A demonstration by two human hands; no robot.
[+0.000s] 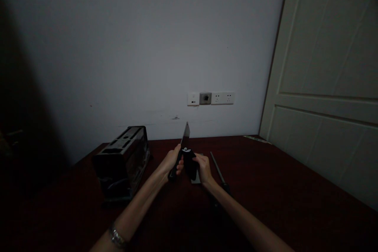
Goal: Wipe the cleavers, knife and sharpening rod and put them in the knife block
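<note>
My left hand is wrapped round the black handle of a kitchen knife, whose blade points up and away towards the wall. My right hand grips a small black handheld sharpener that meets the blade near its base. Both hands are held together over a dark red table. Under my right hand lies a flat grey object, partly hidden. A watch sits on my left wrist.
A black knife block stands on the table to the left of my hands. A honing steel lies just right of my right hand. White wall sockets are on the wall behind. A white door is at the right.
</note>
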